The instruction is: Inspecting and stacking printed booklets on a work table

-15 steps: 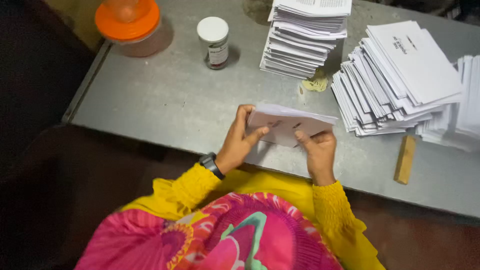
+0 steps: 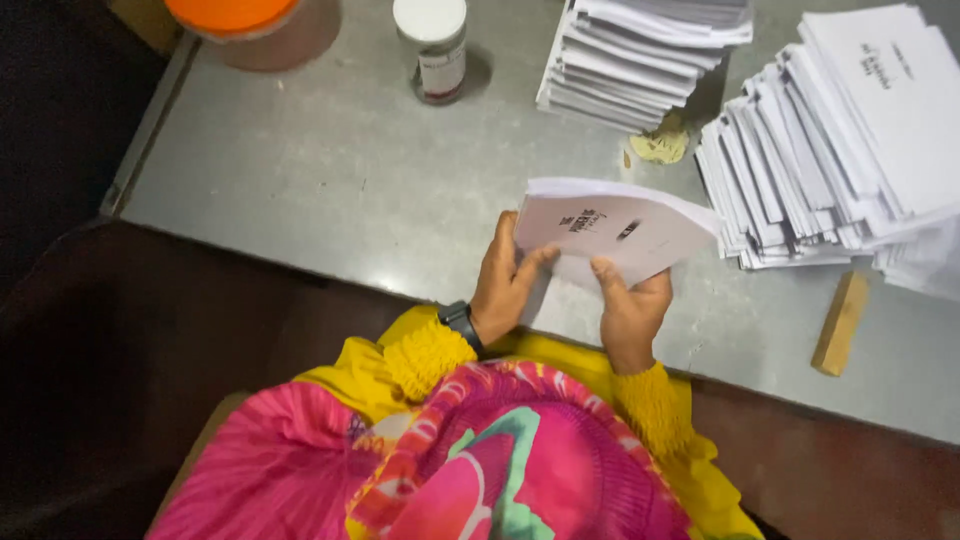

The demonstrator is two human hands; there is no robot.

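We grip a white folded booklet with our left hand and right hand above the grey table

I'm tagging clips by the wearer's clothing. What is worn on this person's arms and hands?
Both hands are bare, with no gloves. The left hand has a dark wristwatch at the wrist, just above a bright yellow sleeve with a gathered, ruffled cuff. The right hand comes out of a matching yellow sleeve cuff. No rings show on the fingers.
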